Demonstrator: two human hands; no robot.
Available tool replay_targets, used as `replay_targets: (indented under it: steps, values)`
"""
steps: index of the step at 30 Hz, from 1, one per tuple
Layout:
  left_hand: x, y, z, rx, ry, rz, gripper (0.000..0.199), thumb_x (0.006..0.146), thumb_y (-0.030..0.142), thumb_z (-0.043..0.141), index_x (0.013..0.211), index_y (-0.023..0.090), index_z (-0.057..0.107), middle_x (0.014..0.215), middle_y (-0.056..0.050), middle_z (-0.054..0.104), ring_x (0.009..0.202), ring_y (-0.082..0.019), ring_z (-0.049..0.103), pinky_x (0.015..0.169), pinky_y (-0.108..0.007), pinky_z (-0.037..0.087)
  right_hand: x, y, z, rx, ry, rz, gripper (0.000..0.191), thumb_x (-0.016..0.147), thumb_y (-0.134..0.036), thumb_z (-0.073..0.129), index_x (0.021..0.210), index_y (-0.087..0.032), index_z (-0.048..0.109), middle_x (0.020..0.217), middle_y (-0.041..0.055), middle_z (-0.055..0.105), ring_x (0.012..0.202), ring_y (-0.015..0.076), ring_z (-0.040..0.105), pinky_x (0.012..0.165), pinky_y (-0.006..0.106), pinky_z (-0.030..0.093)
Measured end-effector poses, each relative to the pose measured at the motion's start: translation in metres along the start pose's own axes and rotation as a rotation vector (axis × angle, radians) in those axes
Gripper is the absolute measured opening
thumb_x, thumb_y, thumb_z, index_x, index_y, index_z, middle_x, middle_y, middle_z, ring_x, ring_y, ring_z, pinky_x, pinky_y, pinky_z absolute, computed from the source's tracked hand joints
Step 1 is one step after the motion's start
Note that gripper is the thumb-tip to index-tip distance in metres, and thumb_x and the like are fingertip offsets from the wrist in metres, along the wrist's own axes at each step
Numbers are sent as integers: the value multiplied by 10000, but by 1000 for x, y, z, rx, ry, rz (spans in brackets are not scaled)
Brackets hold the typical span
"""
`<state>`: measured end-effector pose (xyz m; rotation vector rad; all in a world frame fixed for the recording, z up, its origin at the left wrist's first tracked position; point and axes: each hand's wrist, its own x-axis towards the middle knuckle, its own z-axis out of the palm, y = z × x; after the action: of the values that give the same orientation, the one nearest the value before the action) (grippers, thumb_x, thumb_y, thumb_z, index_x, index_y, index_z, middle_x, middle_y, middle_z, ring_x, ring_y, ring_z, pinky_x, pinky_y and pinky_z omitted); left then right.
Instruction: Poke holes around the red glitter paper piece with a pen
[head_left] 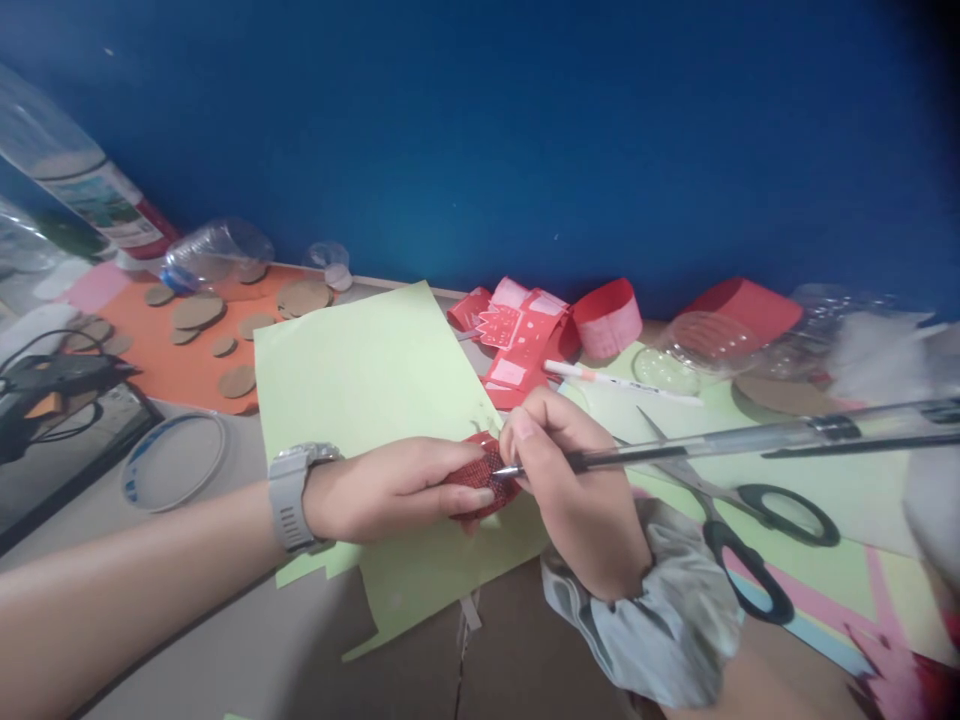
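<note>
My left hand (409, 490), with a grey watch (292, 498) on the wrist, holds a small red piece with a dark crosshatched pattern (484, 470) between thumb and fingers. My right hand (574, 480) grips a pen (712, 442), its metal tip at the surface of the red piece. A grey-green scrunchie (652, 615) circles the right wrist. Both hands are over a light green paper sheet (360, 370) with a cut lower edge. Part of the red piece is covered by my fingers.
Black-handled scissors (720, 500) lie right of my right hand, near a white marker (622, 383). Red paper pieces (525, 340) stand behind. At left are cardboard discs on orange paper (161, 360), a tape ring (174, 462), a glue gun (56, 380) and plastic bottles (97, 190). A blue wall (480, 130) rises behind.
</note>
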<state>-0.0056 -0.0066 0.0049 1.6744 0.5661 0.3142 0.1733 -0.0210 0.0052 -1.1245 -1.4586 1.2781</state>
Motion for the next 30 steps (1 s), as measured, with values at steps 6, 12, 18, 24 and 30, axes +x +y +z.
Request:
replay_targets:
  steps: [6, 12, 18, 24, 30]
  values:
    - [-1, 0, -1, 39, -27, 5, 257, 1012, 286, 315, 908, 133, 493, 871, -57, 570, 786, -146, 535, 756, -239, 440, 2, 2, -1, -27, 6, -24, 303, 933, -240, 408, 635, -207, 365, 579, -53, 333, 520, 96, 318, 471, 234, 282]
    - [-2, 0, -1, 46, -25, 13, 240, 1009, 271, 330, 902, 132, 493, 867, -55, 567, 780, -142, 529, 751, -232, 437, 0, 2, -1, -62, -3, -53, 289, 923, -206, 399, 635, -207, 375, 563, -59, 322, 509, 93, 314, 466, 234, 279]
    - [-2, 0, -1, 36, -13, 25, 230, 1006, 252, 337, 891, 130, 494, 853, -57, 570, 771, -143, 534, 736, -229, 441, 1, 1, -1, -76, -9, -64, 288, 914, -190, 391, 627, -207, 371, 554, -62, 310, 505, 90, 311, 462, 227, 281]
    - [-1, -1, -1, 37, -15, 34, 212, 1004, 233, 347, 909, 124, 502, 864, -62, 576, 782, -138, 542, 741, -217, 443, 0, 1, 0, -98, 9, -53, 260, 863, -121, 415, 623, -207, 360, 548, -67, 311, 502, 85, 304, 457, 218, 276]
    - [-2, -2, -1, 45, -18, 28, 225, 1007, 260, 345, 936, 124, 510, 866, -65, 586, 788, -146, 554, 746, -227, 450, -1, 1, 1, -102, 18, -56, 247, 843, -99, 416, 629, -207, 359, 563, -64, 344, 512, 83, 324, 465, 210, 295]
